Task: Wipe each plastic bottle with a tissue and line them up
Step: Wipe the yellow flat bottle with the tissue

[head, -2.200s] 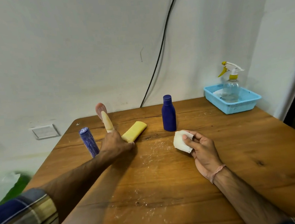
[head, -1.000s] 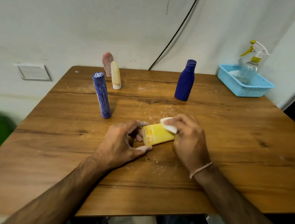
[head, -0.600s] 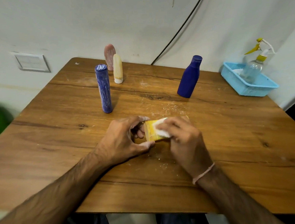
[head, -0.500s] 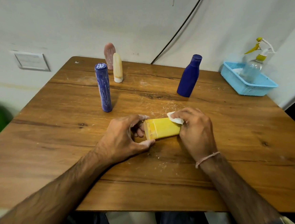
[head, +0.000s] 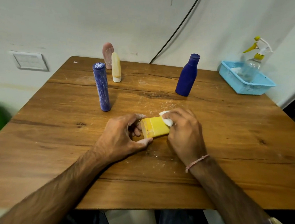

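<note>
A yellow plastic bottle (head: 154,127) lies on its side near the middle of the wooden table (head: 56,129). My left hand (head: 122,136) grips its left end between thumb and fingers. My right hand (head: 183,130) holds a white tissue (head: 166,119) pressed against the bottle's right part. A tall blue cylindrical bottle (head: 102,89), a cream bottle (head: 116,67) and a pink bottle (head: 107,53) stand in a line at the back left. A dark blue bottle (head: 187,76) stands at the back centre-right.
A light blue basket (head: 247,84) holding a clear spray bottle (head: 252,63) with a yellow trigger sits at the table's back right corner. White dust is scattered on the wood around my hands. A wall switch plate (head: 29,61) and a black cable (head: 177,28) are behind.
My left hand picked up the yellow bottle from beside the standing bottles and brought it near me. My right hand has been rubbing the tissue back and forth along it.
</note>
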Demonstrator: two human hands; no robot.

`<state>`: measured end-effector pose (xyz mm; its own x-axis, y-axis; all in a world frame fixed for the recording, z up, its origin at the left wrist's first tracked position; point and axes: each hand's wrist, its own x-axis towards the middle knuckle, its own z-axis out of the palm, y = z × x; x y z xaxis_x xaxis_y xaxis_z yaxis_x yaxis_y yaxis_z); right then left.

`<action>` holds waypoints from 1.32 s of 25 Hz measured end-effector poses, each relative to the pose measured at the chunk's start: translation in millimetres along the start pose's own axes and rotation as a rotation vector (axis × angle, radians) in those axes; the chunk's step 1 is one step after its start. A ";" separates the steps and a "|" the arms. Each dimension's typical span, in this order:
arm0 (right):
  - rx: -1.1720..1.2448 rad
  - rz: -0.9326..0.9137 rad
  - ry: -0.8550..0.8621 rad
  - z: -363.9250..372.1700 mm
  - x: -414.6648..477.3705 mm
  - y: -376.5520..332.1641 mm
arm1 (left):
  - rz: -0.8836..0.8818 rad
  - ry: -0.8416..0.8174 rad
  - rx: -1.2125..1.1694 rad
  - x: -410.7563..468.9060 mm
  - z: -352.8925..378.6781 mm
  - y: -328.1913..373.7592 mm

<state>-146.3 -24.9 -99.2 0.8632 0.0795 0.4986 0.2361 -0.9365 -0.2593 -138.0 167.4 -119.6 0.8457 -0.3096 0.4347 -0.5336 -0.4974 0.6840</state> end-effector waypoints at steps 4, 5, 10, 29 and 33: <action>0.164 -0.384 -0.065 5.8 -19.3 -14.8 | -0.010 0.020 0.010 -1.1 1.1 -2.1; 0.156 -0.389 -0.056 2.5 -19.3 -2.3 | -0.035 0.026 -0.010 -0.8 1.3 -2.5; 0.044 0.032 0.060 -1.6 -14.3 17.4 | -0.129 0.030 -0.083 0.0 2.8 -4.7; -0.002 0.110 0.016 -6.1 -9.0 48.3 | -0.212 0.027 -0.113 1.2 4.3 -8.3; 0.081 -0.131 -0.019 3.6 -16.1 16.7 | -0.171 0.019 -0.079 -0.5 3.9 -8.8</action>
<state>-154.7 -40.7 -114.5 0.8308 0.2068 0.5167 0.3819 -0.8872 -0.2589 -133.8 168.8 -128.1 0.9242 -0.2107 0.3185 -0.3816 -0.4762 0.7922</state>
